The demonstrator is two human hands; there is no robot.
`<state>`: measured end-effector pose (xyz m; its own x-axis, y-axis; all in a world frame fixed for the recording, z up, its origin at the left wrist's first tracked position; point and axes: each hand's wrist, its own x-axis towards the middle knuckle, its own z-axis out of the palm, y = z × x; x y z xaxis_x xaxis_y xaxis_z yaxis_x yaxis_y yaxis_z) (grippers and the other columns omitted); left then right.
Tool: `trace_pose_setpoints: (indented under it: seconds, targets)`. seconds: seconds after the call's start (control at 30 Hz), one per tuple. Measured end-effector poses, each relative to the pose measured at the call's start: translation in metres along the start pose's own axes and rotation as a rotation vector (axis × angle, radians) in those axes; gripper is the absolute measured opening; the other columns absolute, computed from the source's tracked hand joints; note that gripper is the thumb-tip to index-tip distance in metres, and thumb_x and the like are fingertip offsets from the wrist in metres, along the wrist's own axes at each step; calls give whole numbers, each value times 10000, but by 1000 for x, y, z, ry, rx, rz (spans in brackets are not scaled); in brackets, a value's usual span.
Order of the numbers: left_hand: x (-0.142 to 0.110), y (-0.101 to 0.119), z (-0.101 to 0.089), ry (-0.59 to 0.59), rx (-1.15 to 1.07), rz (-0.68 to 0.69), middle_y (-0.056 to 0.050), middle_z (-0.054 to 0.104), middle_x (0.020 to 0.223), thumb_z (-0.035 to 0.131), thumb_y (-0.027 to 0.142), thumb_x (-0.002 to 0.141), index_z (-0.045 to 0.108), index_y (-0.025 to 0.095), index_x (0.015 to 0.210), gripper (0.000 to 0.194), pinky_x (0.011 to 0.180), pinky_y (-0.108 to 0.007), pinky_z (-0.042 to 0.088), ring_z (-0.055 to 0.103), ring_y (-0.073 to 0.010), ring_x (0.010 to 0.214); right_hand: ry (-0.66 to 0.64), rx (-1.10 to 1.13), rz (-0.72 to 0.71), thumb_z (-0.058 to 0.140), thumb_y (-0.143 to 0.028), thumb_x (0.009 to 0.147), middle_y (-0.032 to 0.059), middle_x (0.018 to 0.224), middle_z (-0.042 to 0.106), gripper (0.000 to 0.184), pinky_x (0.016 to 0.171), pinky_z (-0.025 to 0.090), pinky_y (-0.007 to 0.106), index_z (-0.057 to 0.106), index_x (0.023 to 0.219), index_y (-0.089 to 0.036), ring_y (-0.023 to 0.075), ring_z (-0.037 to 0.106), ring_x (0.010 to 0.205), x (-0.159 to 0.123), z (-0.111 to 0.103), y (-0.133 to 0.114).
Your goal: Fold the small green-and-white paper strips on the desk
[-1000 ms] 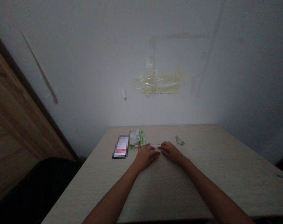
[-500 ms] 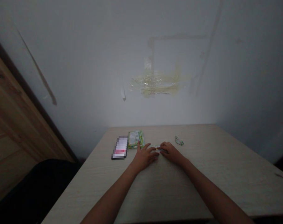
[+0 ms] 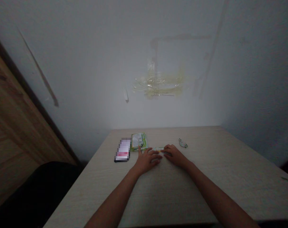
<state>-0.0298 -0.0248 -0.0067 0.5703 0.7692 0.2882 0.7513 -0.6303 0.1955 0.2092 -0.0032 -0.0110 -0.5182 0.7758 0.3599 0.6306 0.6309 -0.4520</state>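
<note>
A small flat green-and-white wrapper (image 3: 158, 149) lies on the table between my two hands, partly covered by their fingers. My left hand (image 3: 147, 161) rests over its left part with fingers spread and thumb stuck out. Bent fingers of my right hand (image 3: 173, 155) press together at its right end, thumb side hidden. Just beyond my left thumb is a larger green-and-white packet (image 3: 139, 141), lying flat. A crumpled green-and-white scrap (image 3: 183, 143) sits to the right, apart from my right hand.
A phone (image 3: 123, 150) with a blurred-out screen lies left of the packet on the pale wooden table (image 3: 148, 196). The wall (image 3: 98, 79) with strips of old tape (image 3: 160, 85) stands behind. A dark shape (image 3: 39, 190) is beyond the table's left edge, near wooden panelling (image 3: 13, 114).
My left hand has shifted slightly left and down, so more of the wrapper shows between the hands. My right hand has hardly moved.
</note>
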Motion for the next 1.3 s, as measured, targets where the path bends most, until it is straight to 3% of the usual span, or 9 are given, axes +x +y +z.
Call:
trace_pose_setpoints:
  seconds: [0.43,0.63,0.83,1.0,1.3]
  targets:
    - [5,3,4,113,-25,-95,-25,663,1221,476,459,945,631,356,1182,302,1109,-713,-40,502,-240,1220,20,29,-3,557,-228,907,82,1092,626,300,948,432,372,681,1180,-236,207,537,1012,0,4,6]
    - [7,7,6,137,-15,-126,-14,666,1175,529,411,927,646,331,1122,242,1107,-719,-35,521,-235,1184,21,36,-10,561,-226,903,79,1089,629,316,942,441,374,674,1196,-255,209,542,1015,-1,2,4]
    - [10,9,3,171,17,-215,-33,672,1094,522,339,929,676,276,1016,188,1111,-708,64,549,-233,1118,-22,-46,-71,514,-192,919,59,1110,642,345,937,434,377,671,1202,-310,203,551,1023,0,4,-1]
    - [17,9,3,180,49,-254,-33,677,1048,540,287,910,691,272,916,152,1094,-715,120,540,-247,1116,-7,-65,-60,513,-165,909,60,1093,652,346,925,436,363,685,1181,-292,193,562,1003,1,6,-4]
    - [20,8,2,187,41,-247,4,697,1110,607,292,863,710,335,899,118,1068,-765,77,469,-304,1227,15,-50,-63,524,-165,903,57,1092,654,352,917,440,362,683,1185,-301,191,567,997,1,8,-1]
